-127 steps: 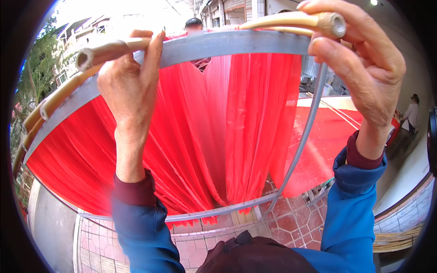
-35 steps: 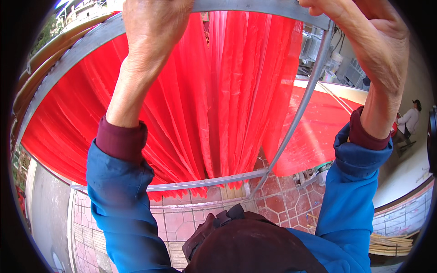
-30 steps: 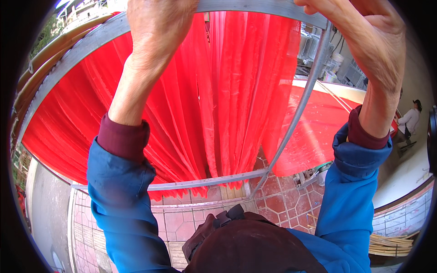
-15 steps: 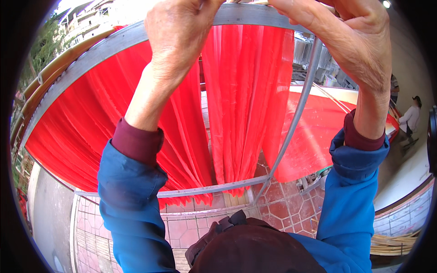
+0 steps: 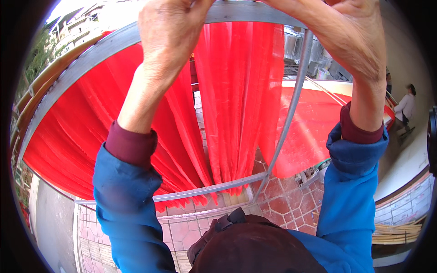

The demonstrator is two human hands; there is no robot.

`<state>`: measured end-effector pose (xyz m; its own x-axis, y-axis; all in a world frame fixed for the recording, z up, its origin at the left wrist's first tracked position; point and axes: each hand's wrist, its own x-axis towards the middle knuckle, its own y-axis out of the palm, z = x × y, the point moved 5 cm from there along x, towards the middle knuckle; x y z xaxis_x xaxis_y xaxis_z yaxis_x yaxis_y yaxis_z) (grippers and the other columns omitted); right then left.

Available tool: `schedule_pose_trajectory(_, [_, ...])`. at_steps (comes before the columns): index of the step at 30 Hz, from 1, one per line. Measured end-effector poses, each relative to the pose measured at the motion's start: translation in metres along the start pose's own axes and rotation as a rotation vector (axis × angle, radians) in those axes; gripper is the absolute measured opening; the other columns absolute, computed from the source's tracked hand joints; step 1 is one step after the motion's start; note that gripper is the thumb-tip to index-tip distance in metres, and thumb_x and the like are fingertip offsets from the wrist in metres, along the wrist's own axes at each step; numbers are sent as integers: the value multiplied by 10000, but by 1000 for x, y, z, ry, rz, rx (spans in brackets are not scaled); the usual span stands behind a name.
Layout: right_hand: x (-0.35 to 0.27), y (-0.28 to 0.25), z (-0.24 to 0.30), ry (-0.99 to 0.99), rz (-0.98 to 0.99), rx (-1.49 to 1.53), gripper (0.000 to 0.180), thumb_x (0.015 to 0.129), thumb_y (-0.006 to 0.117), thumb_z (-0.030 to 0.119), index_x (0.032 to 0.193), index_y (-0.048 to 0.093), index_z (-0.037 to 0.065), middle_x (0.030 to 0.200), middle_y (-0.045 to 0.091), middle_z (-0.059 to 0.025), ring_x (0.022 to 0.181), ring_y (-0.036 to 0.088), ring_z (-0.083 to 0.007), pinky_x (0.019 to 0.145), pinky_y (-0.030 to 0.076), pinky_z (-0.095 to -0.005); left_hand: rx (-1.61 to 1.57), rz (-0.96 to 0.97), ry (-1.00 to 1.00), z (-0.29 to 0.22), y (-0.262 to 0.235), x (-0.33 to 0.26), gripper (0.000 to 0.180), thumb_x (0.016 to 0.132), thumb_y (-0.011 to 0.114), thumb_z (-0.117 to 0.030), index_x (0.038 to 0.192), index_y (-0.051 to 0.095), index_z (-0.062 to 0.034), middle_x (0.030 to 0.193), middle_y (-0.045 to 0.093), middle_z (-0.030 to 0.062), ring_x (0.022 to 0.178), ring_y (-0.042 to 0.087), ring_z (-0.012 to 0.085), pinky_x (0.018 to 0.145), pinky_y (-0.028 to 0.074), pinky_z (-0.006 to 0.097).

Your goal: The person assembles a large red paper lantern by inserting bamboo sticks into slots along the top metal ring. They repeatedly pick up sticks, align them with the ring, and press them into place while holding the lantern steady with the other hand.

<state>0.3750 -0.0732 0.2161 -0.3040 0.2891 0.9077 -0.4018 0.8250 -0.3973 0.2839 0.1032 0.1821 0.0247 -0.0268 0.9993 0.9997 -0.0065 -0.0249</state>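
Note:
Both my arms are raised to the top rail of a grey metal frame (image 5: 250,12). Near the middle of that rail, my left hand (image 5: 168,38) is closed, its fingertips cut off by the upper edge. My right hand (image 5: 348,38) reaches in from the right, thumb stretched toward the left hand and other fingers curled. What either hand grips lies out of sight. Below the rail hang long panels of red cloth, a wide one (image 5: 104,113) to the left and a narrower one (image 5: 236,100) in the middle, with a gap between them.
Wooden poles (image 5: 63,63) run along the frame's left side. At right, red cloth (image 5: 305,132) is stretched flat, and a person (image 5: 405,107) stands beyond it. A lower metal bar (image 5: 209,189) crosses above tiled floor (image 5: 287,200). Bamboo sticks (image 5: 396,234) lie at lower right.
My hands have moved slightly up and left in view, so more of the fingers is cut off. The frame and cloth have shifted slightly left too. The hands stay at the rail.

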Motion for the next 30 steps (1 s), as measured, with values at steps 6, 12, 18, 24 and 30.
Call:
schedule_pose_trajectory(6, [2,-12,15,-14,34,-38,262,864,796,140,1089,744,16,942,744,-65,651,645,-48,542,481,-196,-260,-36,-217,11,6,-4,108,979,702,-112,918,724,-25,761,661,-32,739,546,45,664,462,281])
schedule_pose_trajectory(12, [4,-5,19,-175,-15,-178,252,858,797,155,1069,745,27,935,742,-60,632,632,-51,533,477,-199,-219,23,-116,7,7,3,122,973,702,-113,899,723,-18,734,646,-21,728,555,54,659,466,285])
schedule_pose_trajectory(18, [12,-7,25,-19,130,-48,270,844,818,156,1065,738,22,910,737,-53,687,653,-58,576,498,-204,-142,72,-92,-4,2,1,94,941,697,-85,983,746,-17,804,726,65,763,647,109,681,506,313])
schedule_pose_trajectory(24, [15,11,16,-517,-12,-203,343,821,838,130,1138,749,33,899,738,-51,854,708,-105,693,551,-213,-46,37,-81,-4,-11,-5,169,938,686,-82,1095,731,-39,890,758,130,832,713,188,757,545,378])
schedule_pose_trajectory(30, [20,15,3,-116,169,186,352,846,808,96,1176,737,-6,940,729,-77,796,655,-103,670,495,-233,36,-42,-121,2,-95,-45,215,1004,673,-65,1215,715,-59,959,765,50,667,632,41,578,511,175])
